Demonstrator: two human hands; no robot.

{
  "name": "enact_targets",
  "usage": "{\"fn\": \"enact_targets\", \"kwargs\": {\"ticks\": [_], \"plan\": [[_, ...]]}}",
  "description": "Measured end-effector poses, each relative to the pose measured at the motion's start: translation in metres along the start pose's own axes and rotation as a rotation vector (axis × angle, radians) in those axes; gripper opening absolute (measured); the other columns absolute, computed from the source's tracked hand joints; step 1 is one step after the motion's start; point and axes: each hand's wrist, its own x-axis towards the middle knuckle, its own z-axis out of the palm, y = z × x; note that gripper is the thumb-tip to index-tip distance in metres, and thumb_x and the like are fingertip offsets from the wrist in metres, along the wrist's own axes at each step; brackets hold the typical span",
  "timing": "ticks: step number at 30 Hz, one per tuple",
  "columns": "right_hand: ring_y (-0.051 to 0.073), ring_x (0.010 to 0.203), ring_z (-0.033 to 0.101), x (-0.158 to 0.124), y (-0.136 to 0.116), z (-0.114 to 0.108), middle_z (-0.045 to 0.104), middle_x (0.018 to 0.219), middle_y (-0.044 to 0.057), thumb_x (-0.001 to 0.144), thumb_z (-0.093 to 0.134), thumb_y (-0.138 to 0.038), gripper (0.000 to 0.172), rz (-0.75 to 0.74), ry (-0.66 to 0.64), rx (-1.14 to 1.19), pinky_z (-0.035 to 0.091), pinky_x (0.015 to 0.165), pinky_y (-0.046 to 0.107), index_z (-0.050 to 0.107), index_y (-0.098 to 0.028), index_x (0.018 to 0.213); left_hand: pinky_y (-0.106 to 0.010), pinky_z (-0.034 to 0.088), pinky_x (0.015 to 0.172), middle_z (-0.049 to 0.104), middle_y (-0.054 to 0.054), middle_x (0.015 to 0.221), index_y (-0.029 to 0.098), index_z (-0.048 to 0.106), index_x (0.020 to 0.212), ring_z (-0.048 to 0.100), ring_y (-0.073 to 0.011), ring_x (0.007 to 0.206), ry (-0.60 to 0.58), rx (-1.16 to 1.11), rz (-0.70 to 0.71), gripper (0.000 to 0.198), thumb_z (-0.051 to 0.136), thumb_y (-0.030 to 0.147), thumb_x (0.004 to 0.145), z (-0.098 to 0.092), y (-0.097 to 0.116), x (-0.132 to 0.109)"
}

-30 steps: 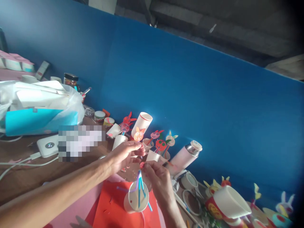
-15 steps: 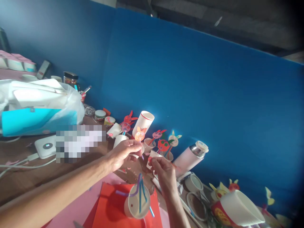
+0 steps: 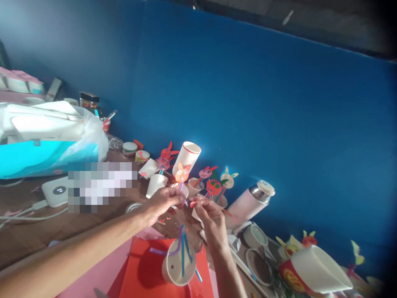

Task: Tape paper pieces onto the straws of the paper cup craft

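My left hand (image 3: 166, 200) is closed in a pinch, with a thin purple strip (image 3: 186, 203) showing at its fingertips. Most of the strip is hidden. Opposite it, my right hand (image 3: 212, 213) pinches a small red piece (image 3: 192, 204), and the two sets of fingertips nearly meet. Just behind my left fingers, an orange paper animal face (image 3: 182, 175) stands on straws at a white cup. Below both hands, a paper cup (image 3: 178, 265) holding blue and purple straws (image 3: 182, 252) rests on red paper (image 3: 139, 265).
Behind the hands stand stacked paper cups (image 3: 187, 155), more paper faces (image 3: 213, 187) and a pale pink thermos (image 3: 248, 205). Tape rolls (image 3: 257, 267) and a cup stack (image 3: 319, 269) lie right. A plastic bag (image 3: 97, 136) and a white device (image 3: 54, 192) are left. A blue partition (image 3: 248, 103) rises behind.
My right hand has risen and moved left, bringing the small red piece up close to my left fingertips. My left hand has hardly moved. The view has shifted slightly.
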Motion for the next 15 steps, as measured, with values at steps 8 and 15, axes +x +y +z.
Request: {"fn": "enact_targets", "kwargs": {"ticks": [8,15], "plan": [[0.021,0.093,0.059,-0.002,0.006,-0.001,0.062,0.108,0.008,0.075,0.058,-0.025,0.012,-0.048,-0.024,-0.131,0.045,0.070,0.028,0.065,-0.017,0.074,-0.020,0.034,0.047,0.059,0.000,0.065,0.015,0.062,0.074,0.049,-0.0093,0.051,0.052,0.112,-0.056,0.020,0.062,0.034,0.069,0.008,0.006,-0.007],[0.022,0.093,0.057,-0.005,-0.004,0.004,0.067,0.089,0.006,0.076,0.055,-0.022,0.013,-0.088,-0.018,-0.259,0.042,0.072,0.030,0.066,-0.017,0.071,-0.021,0.037,0.052,0.060,0.000,0.066,0.015,0.066,0.075,0.052,-0.0101,0.055,0.009,0.064,-0.007,0.018,0.064,0.032,0.068,0.009,-0.001,-0.005]]}}
